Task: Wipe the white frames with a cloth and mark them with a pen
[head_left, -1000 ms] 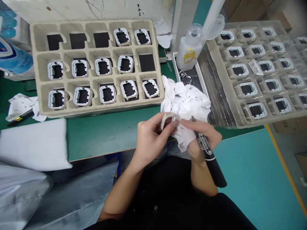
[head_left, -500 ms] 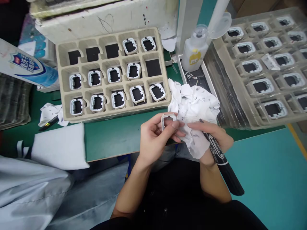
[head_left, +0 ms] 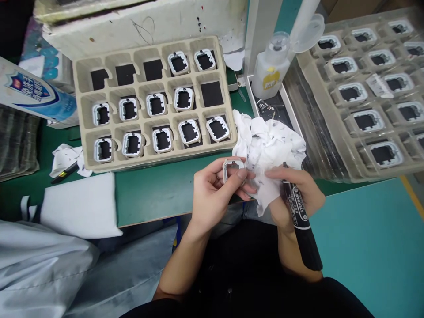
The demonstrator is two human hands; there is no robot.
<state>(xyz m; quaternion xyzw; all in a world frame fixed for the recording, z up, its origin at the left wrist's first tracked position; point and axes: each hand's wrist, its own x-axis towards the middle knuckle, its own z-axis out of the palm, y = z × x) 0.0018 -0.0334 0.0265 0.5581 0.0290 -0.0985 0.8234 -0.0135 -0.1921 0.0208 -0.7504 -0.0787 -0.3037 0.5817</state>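
Observation:
Pinched between the thumb and fingers of my left hand (head_left: 212,190) is a small white-grey square frame (head_left: 233,162) with rounded corners. My right hand (head_left: 308,190) is closed around a thick black marker (head_left: 300,207), its black end pointing down toward my lap. The fingertips of that hand also press on a crumpled white tissue (head_left: 265,137) with dark smudges, which lies partly on the table and hangs over the edge. The tissue is close beside the frame. Behind my hands, a beige compartment tray (head_left: 155,155) carries several similar frames, one to a pocket, with some pockets bare.
At right stands a stack of clear plastic trays (head_left: 351,170) with several frames. A clear bottle (head_left: 271,70) with its cap flipped open stands in a white box. A blue-white container (head_left: 36,90) leans at left. A folded white cloth (head_left: 81,203) hangs over the table edge.
My right hand has shifted slightly right, and the marker has swung to a steeper angle. The tissue's hanging part has drawn up a little. My left hand keeps its hold on the frame.

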